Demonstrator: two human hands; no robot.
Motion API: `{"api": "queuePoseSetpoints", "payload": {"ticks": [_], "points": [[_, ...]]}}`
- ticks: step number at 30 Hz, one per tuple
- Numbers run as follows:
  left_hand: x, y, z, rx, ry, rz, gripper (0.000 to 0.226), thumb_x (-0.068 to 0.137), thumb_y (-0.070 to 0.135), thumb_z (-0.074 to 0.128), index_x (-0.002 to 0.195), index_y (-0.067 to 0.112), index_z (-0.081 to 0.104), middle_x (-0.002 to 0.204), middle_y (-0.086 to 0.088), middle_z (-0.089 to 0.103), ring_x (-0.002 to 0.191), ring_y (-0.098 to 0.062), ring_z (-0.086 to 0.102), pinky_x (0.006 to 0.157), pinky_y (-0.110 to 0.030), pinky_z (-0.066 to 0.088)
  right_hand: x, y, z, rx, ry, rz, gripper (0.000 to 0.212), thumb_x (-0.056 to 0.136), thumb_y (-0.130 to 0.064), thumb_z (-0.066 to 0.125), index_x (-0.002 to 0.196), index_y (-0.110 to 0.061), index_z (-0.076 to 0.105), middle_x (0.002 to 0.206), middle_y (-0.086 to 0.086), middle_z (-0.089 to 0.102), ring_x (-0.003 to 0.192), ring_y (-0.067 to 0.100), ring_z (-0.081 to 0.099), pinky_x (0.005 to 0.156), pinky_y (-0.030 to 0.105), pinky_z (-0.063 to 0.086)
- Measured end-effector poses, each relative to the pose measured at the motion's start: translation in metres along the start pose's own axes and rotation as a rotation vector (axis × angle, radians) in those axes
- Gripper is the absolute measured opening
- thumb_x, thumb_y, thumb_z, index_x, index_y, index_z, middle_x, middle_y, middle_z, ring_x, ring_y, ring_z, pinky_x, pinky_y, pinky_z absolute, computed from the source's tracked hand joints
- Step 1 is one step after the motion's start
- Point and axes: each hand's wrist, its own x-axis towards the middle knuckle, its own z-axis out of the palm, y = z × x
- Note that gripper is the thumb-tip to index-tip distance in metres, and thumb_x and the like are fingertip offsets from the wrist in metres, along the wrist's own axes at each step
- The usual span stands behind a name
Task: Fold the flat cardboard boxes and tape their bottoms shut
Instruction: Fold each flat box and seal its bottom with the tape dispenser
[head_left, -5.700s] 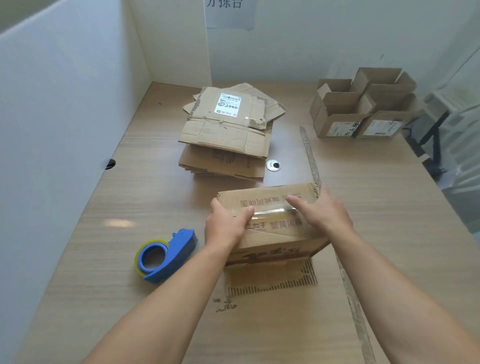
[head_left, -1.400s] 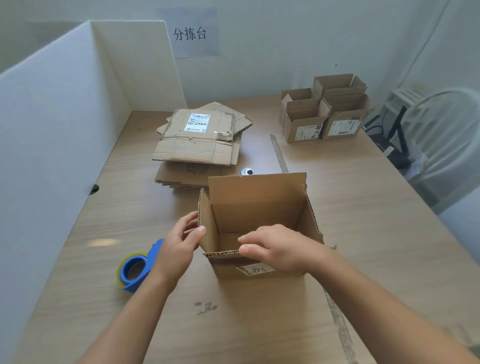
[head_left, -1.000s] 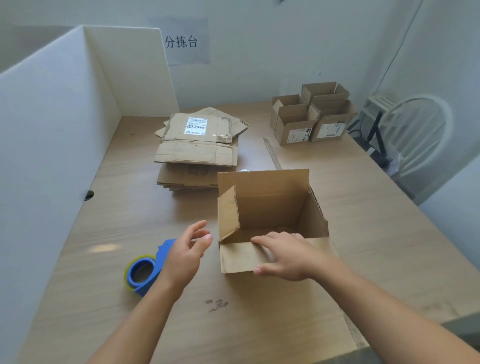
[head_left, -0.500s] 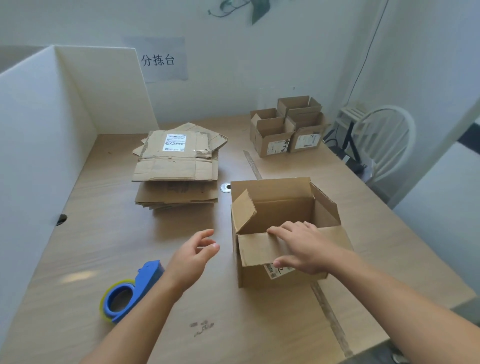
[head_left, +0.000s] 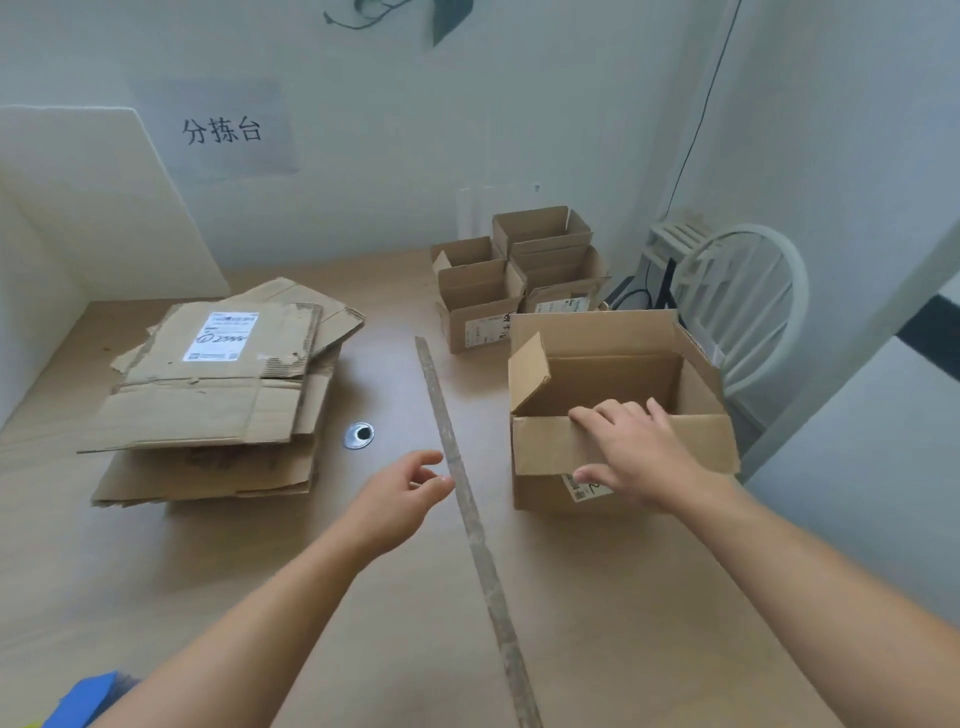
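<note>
Your right grip (head_left: 639, 457) holds the near flap (head_left: 545, 447) of the open box (head_left: 613, 374), fingers over the fold and thumb under its edge, probably to steer it upright toward the four finished boxes (head_left: 478, 306) at 1 o'clock. The box stands at 2 o'clock on the surface (head_left: 156, 571). Your left grip (head_left: 400, 493) hovers loose, holding nothing. One flat stack (head_left: 208, 405) lies at 10 o'clock, its sheets uncountable. One tape dispenser (head_left: 88, 696) sits at 7 o'clock.

The right hand (head_left: 639, 457) has slid the open box (head_left: 540, 447) rightward.
</note>
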Motion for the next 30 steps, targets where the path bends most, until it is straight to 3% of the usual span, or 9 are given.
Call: {"api": "queuePoseSetpoints", "payload": {"ticks": [6,10,15,21,30], "points": [[0.114,0.044,0.027,0.566,0.009,0.014,0.054,0.093,0.049,0.052,0.140,0.024,0.047,0.132,0.001,0.056,0.120,-0.018,0.054,0.101,-0.034,0.044,0.081,0.089,0.009,0.002,0.044,-0.037,0.073,0.089,-0.059,0.059,0.149,-0.032,0.028,0.141,-0.004,0.041,0.133,0.022,0.036,0.121,0.055,0.008],[0.163,0.067,0.030,0.914,0.001,0.017,0.053,0.093,0.050,0.045,0.140,0.025,0.045,0.138,0.001,0.051,0.120,-0.023,0.053,0.097,-0.039,0.046,0.124,0.127,0.014,0.019,0.046,-0.049,0.073,0.090,-0.058,0.058,0.150,-0.030,0.026,0.143,-0.002,0.040,0.134,0.024,0.037,0.121,0.052,0.011],[0.204,0.085,0.024,1.241,-0.045,0.040,0.044,0.095,0.048,0.041,0.129,0.021,0.050,0.125,-0.002,0.055,0.113,-0.025,0.053,0.090,-0.039,0.041,0.158,0.151,0.016,-0.007,0.035,-0.090,0.074,0.091,-0.056,0.057,0.152,-0.029,0.025,0.145,-0.001,0.039,0.136,0.024,0.035,0.121,0.051,0.012],[0.235,0.107,0.021,1.314,-0.039,0.066,0.036,0.095,0.045,0.041,0.118,0.019,0.052,0.116,-0.003,0.055,0.111,-0.026,0.053,0.088,-0.039,0.040,0.179,0.169,0.015,0.008,0.026,-0.085,0.074,0.093,-0.054,0.057,0.153,-0.028,0.023,0.149,-0.001,0.035,0.139,0.023,0.030,0.121,0.051,0.011],[0.235,0.106,0.024,1.219,-0.053,0.076,0.043,0.095,0.044,0.043,0.130,0.021,0.049,0.122,-0.003,0.055,0.115,-0.026,0.052,0.090,-0.040,0.042,0.188,0.183,-0.002,0.086,-0.130,-0.094,0.075,0.097,-0.043,0.057,0.158,-0.024,0.016,0.162,-0.004,0.018,0.149,0.021,0.013,0.122,0.048,0.007]]}}
